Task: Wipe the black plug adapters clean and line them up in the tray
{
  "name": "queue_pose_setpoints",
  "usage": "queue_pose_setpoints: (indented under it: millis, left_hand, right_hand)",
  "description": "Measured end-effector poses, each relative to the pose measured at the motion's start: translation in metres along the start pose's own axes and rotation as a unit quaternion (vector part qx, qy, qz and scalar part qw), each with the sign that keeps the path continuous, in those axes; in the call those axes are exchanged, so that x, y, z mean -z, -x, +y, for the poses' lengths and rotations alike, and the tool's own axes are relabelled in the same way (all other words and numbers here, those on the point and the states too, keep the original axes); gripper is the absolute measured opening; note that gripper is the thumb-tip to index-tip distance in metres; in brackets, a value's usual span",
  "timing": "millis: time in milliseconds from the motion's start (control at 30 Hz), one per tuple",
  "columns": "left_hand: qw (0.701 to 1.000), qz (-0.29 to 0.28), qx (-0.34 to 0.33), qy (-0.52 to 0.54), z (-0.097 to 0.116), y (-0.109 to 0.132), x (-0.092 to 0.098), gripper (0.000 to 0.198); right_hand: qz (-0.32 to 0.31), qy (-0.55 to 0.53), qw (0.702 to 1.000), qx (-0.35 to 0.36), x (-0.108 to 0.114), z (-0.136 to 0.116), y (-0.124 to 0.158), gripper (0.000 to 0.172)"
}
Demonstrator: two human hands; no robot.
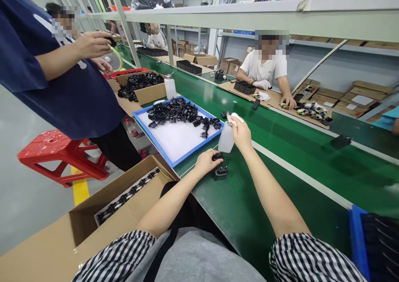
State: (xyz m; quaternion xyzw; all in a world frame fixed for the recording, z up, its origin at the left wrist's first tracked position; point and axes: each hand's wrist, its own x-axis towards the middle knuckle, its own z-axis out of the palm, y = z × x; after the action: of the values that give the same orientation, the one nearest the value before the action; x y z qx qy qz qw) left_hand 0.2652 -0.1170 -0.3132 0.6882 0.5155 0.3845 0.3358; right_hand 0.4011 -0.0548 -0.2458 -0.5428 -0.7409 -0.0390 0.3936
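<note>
My left hand (pixel 205 162) is closed around a small black plug adapter (pixel 217 156), low over the green work surface. Just beneath it, another black plug adapter (pixel 220 172) rests on the surface. My right hand (pixel 242 134) grips a wad of white cloth (pixel 237 117) at the metal-topped mouth of a translucent white bottle (pixel 225 139). Behind the bottle lies one more black adapter (pixel 223 114). To the left, a blue-rimmed tray (pixel 183 160) with a white bottom holds a heap of black plug adapters (pixel 177 111).
An open carton (pixel 124 215) with packed black pieces stands at my left. Beyond the tray are a second bottle (pixel 170 87) and a box of black parts (pixel 151 94). A blue crate (pixel 358 240) is at right. One co-worker stands left; another sits across the green belt (pixel 280 132).
</note>
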Motion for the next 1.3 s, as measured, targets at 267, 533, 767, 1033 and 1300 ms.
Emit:
queue_pose_setpoints:
  millis: [267, 533, 767, 1033, 1300]
  left_hand:
    - [0.994, 0.014, 0.057, 0.096, -0.012, -0.002, -0.017, 0.029]
    - [0.995, 0.027, 0.061, 0.069, -0.005, 0.001, -0.017, 0.024]
    - [0.998, -0.018, 0.055, 0.028, 0.000, 0.003, -0.007, 0.028]
    - [0.993, -0.112, -0.001, 0.024, 0.001, 0.014, 0.011, 0.034]
    - [0.992, -0.124, -0.022, 0.030, 0.002, 0.009, 0.007, 0.023]
  right_hand:
    - [0.028, -0.011, 1.000, -0.003, -0.002, 0.002, 0.004, 0.035]
    - [0.022, -0.001, 1.000, -0.008, -0.005, 0.002, 0.002, 0.035]
    - [-0.024, 0.036, 0.999, -0.022, 0.006, -0.004, -0.003, 0.036]
    - [-0.039, 0.050, 0.998, 0.000, 0.009, -0.008, -0.007, 0.036]
    - [-0.016, 0.042, 0.999, 0.007, 0.007, -0.004, -0.003, 0.036]
